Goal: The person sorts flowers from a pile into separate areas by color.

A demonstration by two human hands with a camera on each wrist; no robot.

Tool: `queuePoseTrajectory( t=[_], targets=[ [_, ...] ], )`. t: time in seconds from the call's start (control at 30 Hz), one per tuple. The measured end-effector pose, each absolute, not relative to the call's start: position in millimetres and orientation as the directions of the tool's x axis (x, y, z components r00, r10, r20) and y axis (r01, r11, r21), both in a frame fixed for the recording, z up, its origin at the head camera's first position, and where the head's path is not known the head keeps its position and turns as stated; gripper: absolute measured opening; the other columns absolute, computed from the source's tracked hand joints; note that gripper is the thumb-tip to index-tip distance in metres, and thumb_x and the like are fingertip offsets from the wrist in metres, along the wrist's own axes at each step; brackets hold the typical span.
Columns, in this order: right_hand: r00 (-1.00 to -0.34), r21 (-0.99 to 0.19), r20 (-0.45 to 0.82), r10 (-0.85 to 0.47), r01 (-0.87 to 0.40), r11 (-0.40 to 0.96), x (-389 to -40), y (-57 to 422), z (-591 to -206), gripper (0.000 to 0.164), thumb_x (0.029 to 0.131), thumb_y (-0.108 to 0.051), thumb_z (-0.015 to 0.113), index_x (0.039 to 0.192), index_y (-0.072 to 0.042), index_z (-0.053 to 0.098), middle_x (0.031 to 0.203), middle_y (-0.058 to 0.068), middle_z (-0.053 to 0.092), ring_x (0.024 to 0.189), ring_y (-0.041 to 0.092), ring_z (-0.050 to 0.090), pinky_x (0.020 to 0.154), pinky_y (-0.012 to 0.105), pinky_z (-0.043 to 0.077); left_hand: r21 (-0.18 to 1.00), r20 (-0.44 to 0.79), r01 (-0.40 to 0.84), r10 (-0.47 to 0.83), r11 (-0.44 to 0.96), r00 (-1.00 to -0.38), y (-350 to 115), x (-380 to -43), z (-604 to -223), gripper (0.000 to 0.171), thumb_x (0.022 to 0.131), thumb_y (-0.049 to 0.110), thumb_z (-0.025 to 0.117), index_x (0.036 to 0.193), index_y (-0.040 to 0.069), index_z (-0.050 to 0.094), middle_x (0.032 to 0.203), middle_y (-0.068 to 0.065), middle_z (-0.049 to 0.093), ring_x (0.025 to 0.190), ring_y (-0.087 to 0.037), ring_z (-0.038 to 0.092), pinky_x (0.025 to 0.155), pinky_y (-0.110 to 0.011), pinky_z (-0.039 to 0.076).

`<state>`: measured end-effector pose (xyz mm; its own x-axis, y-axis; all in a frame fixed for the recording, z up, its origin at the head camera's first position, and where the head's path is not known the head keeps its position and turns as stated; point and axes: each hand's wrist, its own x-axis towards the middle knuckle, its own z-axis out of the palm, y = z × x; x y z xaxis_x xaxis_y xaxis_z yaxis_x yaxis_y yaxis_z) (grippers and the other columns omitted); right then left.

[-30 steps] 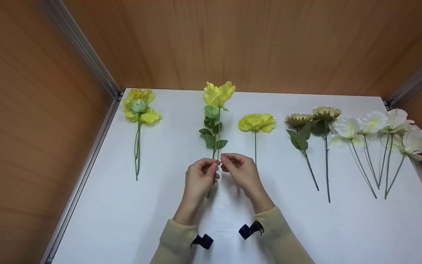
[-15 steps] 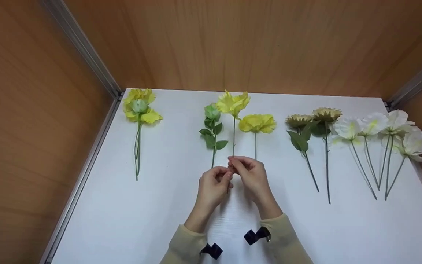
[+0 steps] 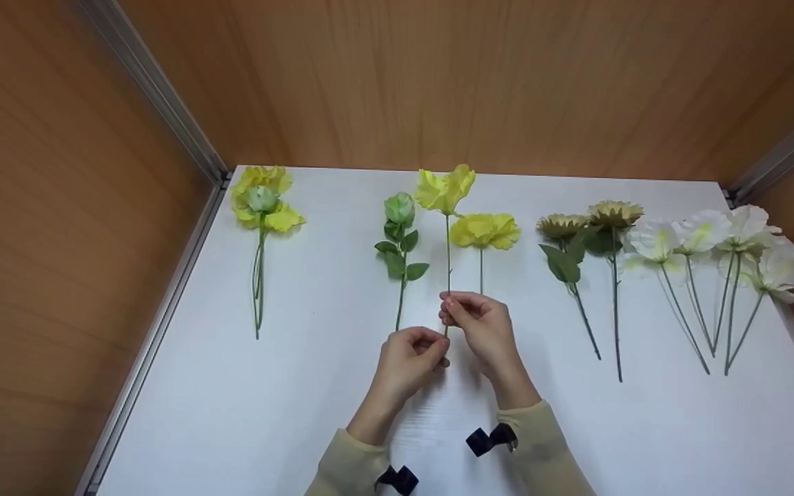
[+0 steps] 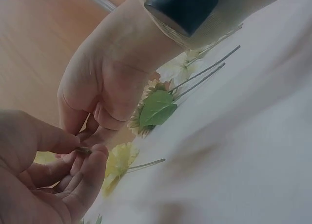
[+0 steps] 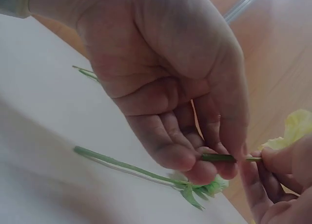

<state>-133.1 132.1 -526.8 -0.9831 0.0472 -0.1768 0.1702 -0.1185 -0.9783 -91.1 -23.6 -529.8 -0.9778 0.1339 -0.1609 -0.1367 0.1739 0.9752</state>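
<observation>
A yellow artificial flower (image 3: 445,189) is raised over the table with its head pointing away from me. My right hand (image 3: 485,331) pinches its thin stem (image 3: 449,251) partway down. Lower down, my left hand (image 3: 407,362) pinches the stem's bottom part between thumb and fingers; the stem tip (image 5: 217,157) shows in the right wrist view. Left of it lies a green bud flower (image 3: 399,209) with leaves. To the right lies another yellow flower (image 3: 485,231), its lower stem hidden behind my right hand.
On the white table (image 3: 231,406), a bunch of yellow and green flowers (image 3: 261,200) lies at the left. Two beige flowers (image 3: 614,215) and several white flowers (image 3: 786,265) lie at the right. Wooden panels (image 3: 438,83) border the back and sides.
Both hands have moved right with the yellow flower, away from the green bud flower, which stays lying on the table. My left hand has slid lower on the stem, apart from the right.
</observation>
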Motion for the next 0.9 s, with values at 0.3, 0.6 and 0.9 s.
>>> queuePoseTrajectory(
  t=[0.3, 0.6, 0.9],
  targets=[
    [-0.977, -0.978, -0.183, 0.108, 0.171, -0.118, -135, 149, -528, 0.018, 0.103, 0.003, 0.072, 0.119, 0.007, 0.079, 0.105, 0.021, 0.078, 0.081, 0.016, 0.077, 0.077, 0.028, 0.066, 0.965, -0.161, -0.122, 0.161, 0.23, -0.974, -31, -95, -531, 0.008, 0.096, 0.01, 0.08, 0.1, 0.003, 0.081, 0.085, -0.002, 0.078, 0.077, -0.022, 0.078, 0.068, -0.029, 0.063],
    [-0.938, -0.96, -0.279, 0.207, 0.277, -0.04, -143, 178, -538, 0.022, 0.106, -0.007, 0.073, 0.124, 0.003, 0.079, 0.114, 0.022, 0.077, 0.084, 0.016, 0.075, 0.075, 0.024, 0.064, 0.914, -0.171, -0.185, -0.07, 0.361, -0.983, -102, -129, -532, 0.018, 0.097, 0.015, 0.081, 0.11, 0.002, 0.078, 0.097, -0.009, 0.077, 0.083, -0.02, 0.075, 0.071, -0.029, 0.063],
    [-0.913, -0.943, -0.309, 0.264, 0.331, 0.042, -154, 203, -555, 0.024, 0.107, -0.008, 0.071, 0.127, 0.004, 0.077, 0.114, 0.022, 0.077, 0.083, 0.013, 0.074, 0.073, 0.022, 0.063, 0.756, 0.023, -0.279, -0.45, 0.592, -0.893, -204, -159, -545, 0.027, 0.098, 0.011, 0.073, 0.118, -0.007, 0.074, 0.109, -0.025, 0.076, 0.099, -0.041, 0.074, 0.087, -0.052, 0.058]
  ],
)
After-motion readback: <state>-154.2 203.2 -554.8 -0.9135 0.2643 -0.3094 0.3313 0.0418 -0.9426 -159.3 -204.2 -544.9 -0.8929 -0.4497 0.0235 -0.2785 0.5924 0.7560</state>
